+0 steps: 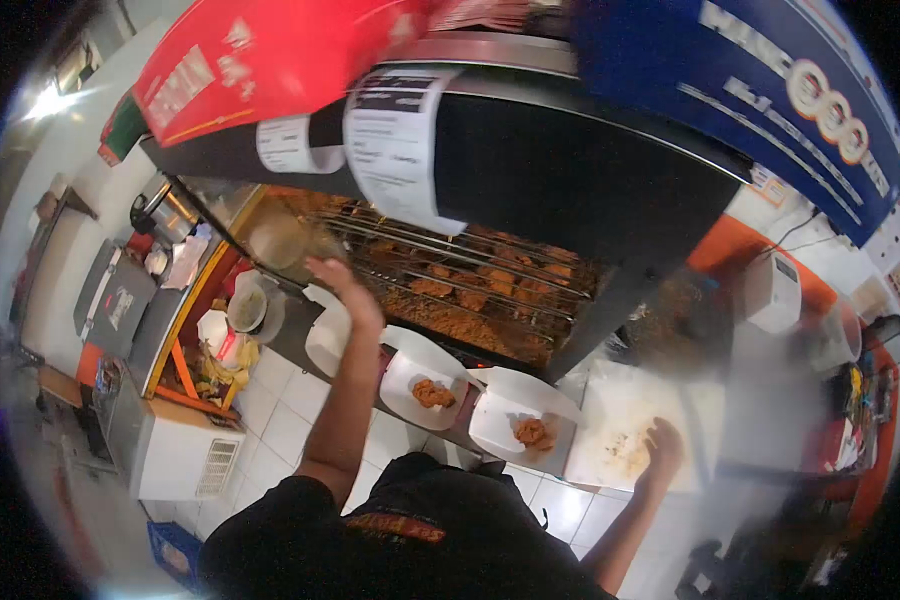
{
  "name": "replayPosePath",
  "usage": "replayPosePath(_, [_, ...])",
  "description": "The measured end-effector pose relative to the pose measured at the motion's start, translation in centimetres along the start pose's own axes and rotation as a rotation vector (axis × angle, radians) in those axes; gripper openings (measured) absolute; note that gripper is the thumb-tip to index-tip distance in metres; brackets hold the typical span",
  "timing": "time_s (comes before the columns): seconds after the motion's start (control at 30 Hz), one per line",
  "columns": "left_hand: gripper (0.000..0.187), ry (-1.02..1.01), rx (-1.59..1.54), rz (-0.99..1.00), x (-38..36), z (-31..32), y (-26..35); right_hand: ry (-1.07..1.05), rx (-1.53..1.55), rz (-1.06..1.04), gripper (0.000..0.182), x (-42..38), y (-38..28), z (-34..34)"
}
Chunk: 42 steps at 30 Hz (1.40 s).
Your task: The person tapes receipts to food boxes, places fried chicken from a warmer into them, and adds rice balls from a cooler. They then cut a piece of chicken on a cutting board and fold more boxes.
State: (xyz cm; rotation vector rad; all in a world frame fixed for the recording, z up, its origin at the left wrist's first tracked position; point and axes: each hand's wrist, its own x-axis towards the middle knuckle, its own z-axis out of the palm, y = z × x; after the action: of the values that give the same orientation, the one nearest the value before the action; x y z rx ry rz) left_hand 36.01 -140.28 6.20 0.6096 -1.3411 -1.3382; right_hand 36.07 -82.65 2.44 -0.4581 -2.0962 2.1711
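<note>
My left hand (348, 292) reaches up over the first open white food box (326, 335), its fingers stretched toward the front of the lit warmer; nothing shows in it. To the right, a second white box (395, 380) holds a piece of fried chicken (432, 393). Another piece of fried chicken (533, 434) lies in a third box (495, 415). My right hand (662, 452) is above the right side of a white cutting board (600, 415) with brown crumbs on it. Its fingers are loosely bent and apart, with nothing visible in them.
The warmer's wire racks (470, 270) hold several fried chicken pieces. Printed receipts (395, 140) hang from its black hood. At the left are a plastic tub (250, 305) and a shelf with yellow wrappers (225, 370). A white device (773, 290) stands on the orange counter at right.
</note>
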Motion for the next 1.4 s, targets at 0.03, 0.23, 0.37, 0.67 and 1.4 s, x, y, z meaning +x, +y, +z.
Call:
replayPosePath(0.03, [0.089, -0.035, 0.084, -0.053, -1.0, -0.3, -1.2, 0.029, 0.032, -0.076, 0.021, -0.4, -0.5, 1.2])
replayPosePath(0.23, [0.094, -0.341, 0.187, 0.016, -12.1, 3.6, 2.3, 0.051, 0.194, -0.346, 0.014, -5.8, -5.0, 11.3])
replayPosePath(0.37, [0.09, -1.013, -0.148, -0.07, -12.9, -2.5, 7.6, -0.18, 0.305, -0.334, 0.015, -11.5, -4.9, 19.8])
replayPosePath(0.67, [0.064, -1.896, -0.345, -0.501, -4.2, -43.7, 7.8, -0.501, 0.133, -0.099, 0.021, -32.7, 3.3, 43.1])
replayPosePath(1.4, [0.056, -0.47, 1.217, -0.494, 41.3, -92.0, 0.9, -1.298, 0.126, 0.094, 0.012, -63.3, 13.3, 109.1])
